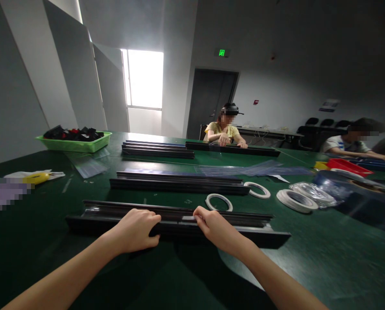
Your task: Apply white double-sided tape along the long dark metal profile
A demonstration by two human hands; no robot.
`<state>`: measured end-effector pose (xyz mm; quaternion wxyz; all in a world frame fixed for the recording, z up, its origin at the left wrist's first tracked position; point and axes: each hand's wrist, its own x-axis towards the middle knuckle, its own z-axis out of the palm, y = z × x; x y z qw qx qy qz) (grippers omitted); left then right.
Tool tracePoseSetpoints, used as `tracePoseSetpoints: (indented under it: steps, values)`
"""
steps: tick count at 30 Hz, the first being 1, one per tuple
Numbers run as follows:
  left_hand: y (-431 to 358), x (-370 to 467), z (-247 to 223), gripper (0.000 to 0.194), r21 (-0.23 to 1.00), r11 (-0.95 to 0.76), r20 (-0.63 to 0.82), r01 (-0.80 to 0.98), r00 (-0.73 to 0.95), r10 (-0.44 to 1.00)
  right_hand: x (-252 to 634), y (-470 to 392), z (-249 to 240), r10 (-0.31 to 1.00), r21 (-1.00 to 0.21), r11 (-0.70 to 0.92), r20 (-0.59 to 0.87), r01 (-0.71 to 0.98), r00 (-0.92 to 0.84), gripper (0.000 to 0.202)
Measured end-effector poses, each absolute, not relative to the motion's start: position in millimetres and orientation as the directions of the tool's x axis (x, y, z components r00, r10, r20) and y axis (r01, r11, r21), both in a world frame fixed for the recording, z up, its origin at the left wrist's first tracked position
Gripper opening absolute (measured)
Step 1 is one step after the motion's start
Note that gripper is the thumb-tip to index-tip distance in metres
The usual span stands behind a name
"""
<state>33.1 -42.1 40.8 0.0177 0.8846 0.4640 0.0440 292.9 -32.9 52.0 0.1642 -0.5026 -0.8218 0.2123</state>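
Observation:
A long black channel-shaped profile (179, 232) lies across the green table in front of me. My left hand (137, 230) is closed over its near wall, left of the middle, thumb on the near side and fingers over the top. Right of the middle, my right hand (213, 226) pinches a small whitish strip (188, 218) at the profile's upper edge. A short gap separates the two hands. Just behind the profile lies a white tape roll (218, 202), and a second black profile (179, 186) rests parallel farther back.
More tape rolls (297, 201), clear film strips (250, 169) and a red tray (349, 166) are on the right. At the back left stands a green basket (72, 144) of black parts. Two people sit beyond, one handling a long profile (231, 148). Yellow-handled tool (37, 177) at left.

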Motion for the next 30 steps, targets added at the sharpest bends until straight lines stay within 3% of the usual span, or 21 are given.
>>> tracePoseSetpoints:
  steps: [11,21,30]
  values:
    - [-44.4,39.6,37.1,0.023,0.079,-0.59,0.113,0.804,0.581,0.806,293.0,-32.2,51.2,0.898,-0.518,0.402,0.059,0.755,-0.437,0.027]
    - [-42.7,47.6,34.1,0.017,0.073,-0.662,0.102,0.746,0.654,0.749,292.2,-32.4,52.7,0.899,-0.418,0.416,0.053,0.807,-0.435,0.027]
    - [-42.6,32.1,43.1,0.016,0.107,-0.595,0.072,0.797,0.59,0.804,294.4,-36.1,58.0,0.896,-0.426,0.425,0.074,0.799,-0.438,0.027]
